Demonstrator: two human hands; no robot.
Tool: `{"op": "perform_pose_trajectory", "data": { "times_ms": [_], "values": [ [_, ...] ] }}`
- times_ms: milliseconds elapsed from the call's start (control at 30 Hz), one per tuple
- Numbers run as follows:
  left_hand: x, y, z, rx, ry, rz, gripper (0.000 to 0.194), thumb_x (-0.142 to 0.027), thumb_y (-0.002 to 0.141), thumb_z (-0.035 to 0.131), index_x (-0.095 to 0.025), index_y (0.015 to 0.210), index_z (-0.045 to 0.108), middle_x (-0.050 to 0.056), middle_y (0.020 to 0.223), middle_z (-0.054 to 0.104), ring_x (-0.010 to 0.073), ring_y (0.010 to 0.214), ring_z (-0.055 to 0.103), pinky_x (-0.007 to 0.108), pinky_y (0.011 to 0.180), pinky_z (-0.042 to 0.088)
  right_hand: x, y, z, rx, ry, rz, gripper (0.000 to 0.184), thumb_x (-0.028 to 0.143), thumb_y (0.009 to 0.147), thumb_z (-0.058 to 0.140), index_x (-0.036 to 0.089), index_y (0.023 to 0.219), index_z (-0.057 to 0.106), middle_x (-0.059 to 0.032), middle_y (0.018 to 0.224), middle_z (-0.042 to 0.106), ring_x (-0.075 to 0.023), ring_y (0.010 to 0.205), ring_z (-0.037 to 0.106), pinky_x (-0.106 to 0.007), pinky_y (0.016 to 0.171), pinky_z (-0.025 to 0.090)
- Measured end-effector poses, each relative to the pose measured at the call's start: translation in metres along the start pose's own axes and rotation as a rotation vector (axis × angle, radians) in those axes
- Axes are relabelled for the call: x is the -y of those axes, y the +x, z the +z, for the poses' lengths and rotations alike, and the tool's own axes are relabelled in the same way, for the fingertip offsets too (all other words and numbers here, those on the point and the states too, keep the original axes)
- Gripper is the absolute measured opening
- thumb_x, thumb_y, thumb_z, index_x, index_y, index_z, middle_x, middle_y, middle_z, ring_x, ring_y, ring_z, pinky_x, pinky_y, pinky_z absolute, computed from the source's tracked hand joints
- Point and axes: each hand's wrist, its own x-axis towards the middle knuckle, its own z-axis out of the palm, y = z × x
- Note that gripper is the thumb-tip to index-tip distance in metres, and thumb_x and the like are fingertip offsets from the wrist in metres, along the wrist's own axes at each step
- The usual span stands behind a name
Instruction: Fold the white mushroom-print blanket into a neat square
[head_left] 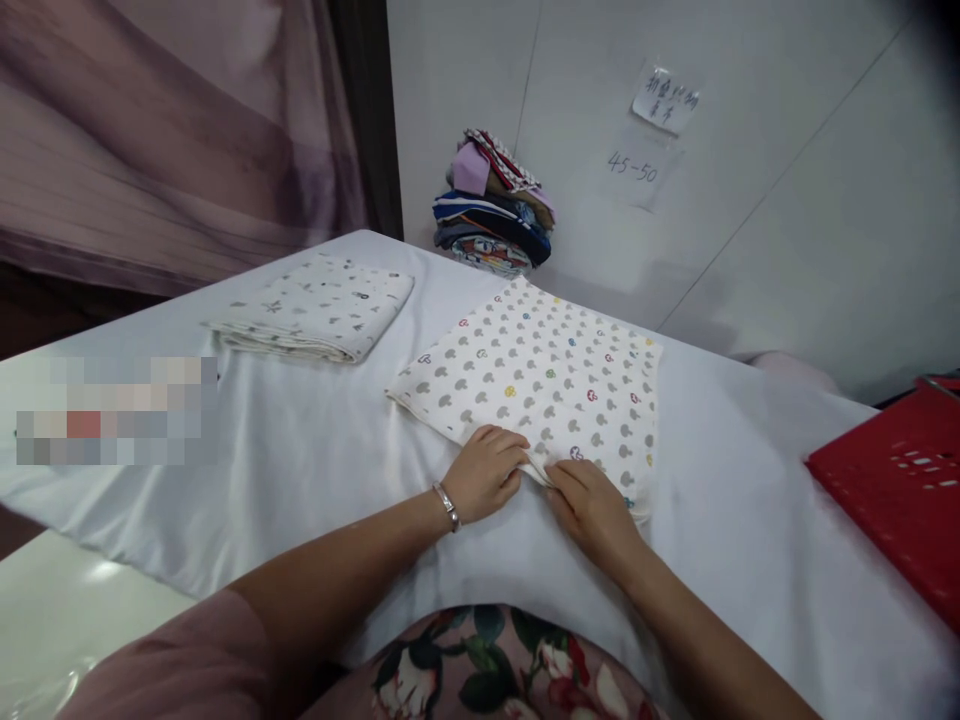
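A folded cream cloth with grey and coloured mouse-head prints (547, 375) lies on the white-covered table (300, 470) in front of me. My left hand (484, 470), with a silver bracelet on its wrist, pinches the cloth's near edge, fingers closed on the fabric. My right hand (592, 505) grips the same near edge right beside it, fingers curled under the hem. The two hands almost touch.
A second folded cloth with star prints (315, 310) lies at the back left. A stack of folded colourful fabrics (491, 210) stands against the wall. A red plastic crate (900, 490) sits at the right edge. Paper notes (664, 100) hang on the wall.
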Motion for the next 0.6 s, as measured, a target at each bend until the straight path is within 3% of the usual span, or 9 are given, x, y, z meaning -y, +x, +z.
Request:
{"op": "perform_pose_trajectory", "data": {
  "times_ms": [133,367,600],
  "values": [
    [-0.002,-0.001,0.0,-0.019,0.002,0.024,0.015,-0.014,0.077,0.049,-0.02,0.087,0.058,0.004,0.107,0.059,0.0178,0.099,0.05,0.036,0.092,0.033,0.002,-0.003,0.013,-0.061,-0.094,-0.029,0.025,0.014,0.087,0.043,0.017,0.108,0.056,-0.0097,0.092,0.06,-0.0215,0.084,0.052,-0.034,0.073,0.044],
    [-0.003,0.001,-0.001,0.018,-0.003,0.029,0.013,-0.016,0.074,0.051,-0.019,0.084,0.057,0.002,0.095,0.061,0.016,0.089,0.052,0.035,0.091,0.033,0.007,-0.005,0.019,0.007,-0.173,-0.006,0.026,0.022,0.085,0.051,0.016,0.11,0.055,-0.0105,0.095,0.059,-0.0231,0.084,0.05,-0.035,0.073,0.044],
    [-0.002,-0.001,0.001,0.047,0.071,0.047,0.014,-0.016,0.073,0.05,-0.02,0.085,0.057,0.002,0.092,0.061,0.0161,0.088,0.054,0.038,0.096,0.028,0.004,-0.008,0.021,0.041,-0.223,-0.005,0.035,0.008,0.08,0.045,0.013,0.114,0.054,-0.0114,0.095,0.059,-0.0231,0.084,0.049,-0.036,0.073,0.043]
  ]
}}
